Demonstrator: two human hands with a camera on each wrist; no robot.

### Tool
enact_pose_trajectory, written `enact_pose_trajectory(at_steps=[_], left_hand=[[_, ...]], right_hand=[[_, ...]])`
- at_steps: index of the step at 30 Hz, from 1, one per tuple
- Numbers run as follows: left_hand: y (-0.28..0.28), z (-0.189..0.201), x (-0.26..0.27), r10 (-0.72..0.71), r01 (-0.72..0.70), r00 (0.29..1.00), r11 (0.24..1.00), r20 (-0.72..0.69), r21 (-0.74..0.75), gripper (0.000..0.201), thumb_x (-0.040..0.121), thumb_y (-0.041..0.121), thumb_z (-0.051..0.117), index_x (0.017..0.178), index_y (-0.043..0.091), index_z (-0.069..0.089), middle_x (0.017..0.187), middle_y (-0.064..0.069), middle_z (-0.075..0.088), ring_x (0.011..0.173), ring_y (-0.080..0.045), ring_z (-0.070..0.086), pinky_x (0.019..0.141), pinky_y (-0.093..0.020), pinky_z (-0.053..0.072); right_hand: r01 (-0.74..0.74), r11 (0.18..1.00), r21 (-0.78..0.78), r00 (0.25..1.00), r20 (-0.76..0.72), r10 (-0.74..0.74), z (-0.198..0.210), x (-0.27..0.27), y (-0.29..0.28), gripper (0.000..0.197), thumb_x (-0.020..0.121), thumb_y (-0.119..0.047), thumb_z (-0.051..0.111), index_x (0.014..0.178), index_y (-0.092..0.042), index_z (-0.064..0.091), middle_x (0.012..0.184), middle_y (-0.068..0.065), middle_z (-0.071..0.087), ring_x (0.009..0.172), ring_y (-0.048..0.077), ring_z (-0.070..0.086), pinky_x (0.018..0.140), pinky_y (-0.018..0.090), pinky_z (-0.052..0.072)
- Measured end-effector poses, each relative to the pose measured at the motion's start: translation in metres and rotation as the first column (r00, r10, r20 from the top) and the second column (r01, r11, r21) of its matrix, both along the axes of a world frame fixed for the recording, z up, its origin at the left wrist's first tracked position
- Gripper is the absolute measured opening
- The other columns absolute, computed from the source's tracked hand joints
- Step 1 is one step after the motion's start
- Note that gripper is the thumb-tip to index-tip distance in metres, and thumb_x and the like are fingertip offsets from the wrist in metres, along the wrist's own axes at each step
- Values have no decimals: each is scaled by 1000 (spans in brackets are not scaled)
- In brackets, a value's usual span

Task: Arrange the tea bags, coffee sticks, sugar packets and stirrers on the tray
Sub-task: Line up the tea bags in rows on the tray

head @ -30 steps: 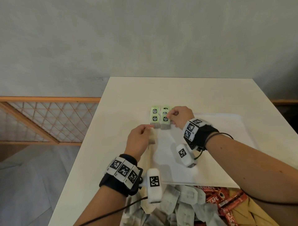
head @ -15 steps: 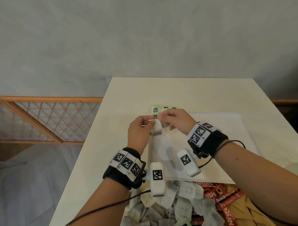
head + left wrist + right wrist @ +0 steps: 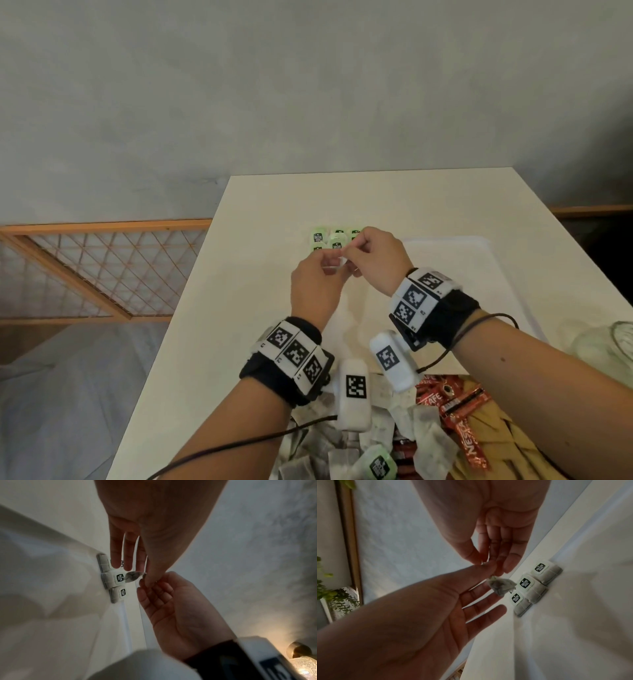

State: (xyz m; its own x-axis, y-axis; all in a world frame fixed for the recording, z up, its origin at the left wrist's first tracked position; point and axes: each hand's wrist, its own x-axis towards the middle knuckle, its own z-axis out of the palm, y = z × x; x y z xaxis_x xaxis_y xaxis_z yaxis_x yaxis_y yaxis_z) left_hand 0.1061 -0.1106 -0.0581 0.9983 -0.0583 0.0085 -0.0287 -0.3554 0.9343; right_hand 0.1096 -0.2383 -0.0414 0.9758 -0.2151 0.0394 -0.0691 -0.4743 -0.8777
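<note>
The held tea bag [image 3: 337, 263] is almost fully hidden between the hands in the head view, and its tag cannot be seen. The front row of laid tea bags [image 3: 337, 240] is covered in part by the right hand [image 3: 376, 260]. The pile [image 3: 404, 435] of bags and coffee sticks [image 3: 459, 414] is cut off by the bottom edge. A glass object [image 3: 613, 346] is cut off at the right edge. The tray [image 3: 479, 260] is hidden in part by the arms.

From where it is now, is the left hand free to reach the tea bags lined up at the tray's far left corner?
Probably not yet: the left hand and right hand both pinch a loose tea bag just above the row of tea bags. Nothing else blocks the way.
</note>
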Motion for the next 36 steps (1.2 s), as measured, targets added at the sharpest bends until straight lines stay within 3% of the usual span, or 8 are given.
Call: enact_pose_trajectory(at_steps=[3, 6, 11, 18, 20, 26, 30, 36], left_hand=[[-1, -4, 6, 26, -25, 1000, 1000, 9, -17, 9, 91, 19, 64, 94, 17, 72, 88, 3, 72, 85, -17, 69, 82, -43, 58], [0, -9, 10, 25, -26, 999, 999, -24, -25, 11, 91, 19, 66, 80, 23, 68, 76, 5, 68, 71, -18, 64, 79, -39, 57], [0, -22, 20, -58, 59, 998, 998, -31, 33, 6, 89, 19, 68, 91, 21, 73, 79, 8, 70, 74, -13, 66, 80, -38, 58], [16, -30, 55, -24, 21, 1000, 929, 3, 370, 21, 85, 22, 70, 106, 25, 69, 110, 2, 62, 98, -17, 61, 84, -31, 50], [22, -29, 67, -33, 63, 997, 899, -77, 434, 32, 83, 19, 72, 114, 21, 64, 119, -4, 55, 106, -22, 58, 86, -29, 46], [23, -26, 89, -93, 196, 970, 844, -224, 500, 54, 76, 10, 78, 124, 16, 54, 125, -8, 52, 108, -22, 55, 82, -26, 42], [24, -29, 94, -84, 163, 979, 868, -184, 468, 47, 78, 14, 77, 120, 16, 56, 115, -4, 58, 100, -19, 55, 81, -28, 44], [25, -23, 96, -95, 169, 977, 888, -189, 427, 58, 73, 30, 85, 121, 15, 56, 112, -3, 60, 99, -19, 57, 89, -35, 49]], right_hand=[[-3, 999, 43, 1000, 5, 2, -6, -3, -3, 19, 85, -33, 70, 90, -17, 60, 90, -1, 66, 79, 17, 66, 71, 34, 56], [32, 999, -10, 999, -12, -32, -15, -3, -11, 21, 88, -30, 67, 102, -18, 57, 103, 0, 59, 80, 17, 61, 70, 31, 52], [-9, 1000, 27, 989, -144, 12, -23, 3, -21, 3, 93, -12, 59, 91, -12, 61, 81, 0, 62, 57, 10, 59, 49, 17, 49], [51, 988, -149, 946, -310, -96, -32, 26, -36, 19, 94, -11, 45, 84, 0, 58, 98, 26, 68, 72, 32, 67, 73, 49, 58], [60, 975, -215, 949, -290, -123, -30, 35, -40, 18, 93, -9, 42, 78, -8, 51, 103, 32, 65, 66, 31, 59, 76, 55, 55], [43, 964, -264, 947, -295, -124, -38, 58, -41, 22, 92, -12, 41, 72, -10, 49, 93, 28, 69, 62, 24, 53, 58, 39, 48], [51, 976, -211, 950, -293, -112, -42, 65, -38, 22, 91, -9, 41, 71, -9, 51, 72, 20, 62, 64, 28, 57, 72, 53, 56], [35, 972, -233, 941, -320, -111, -35, 65, -33, 23, 92, -7, 43, 71, -11, 52, 83, 25, 70, 88, 42, 68, 77, 52, 56]])
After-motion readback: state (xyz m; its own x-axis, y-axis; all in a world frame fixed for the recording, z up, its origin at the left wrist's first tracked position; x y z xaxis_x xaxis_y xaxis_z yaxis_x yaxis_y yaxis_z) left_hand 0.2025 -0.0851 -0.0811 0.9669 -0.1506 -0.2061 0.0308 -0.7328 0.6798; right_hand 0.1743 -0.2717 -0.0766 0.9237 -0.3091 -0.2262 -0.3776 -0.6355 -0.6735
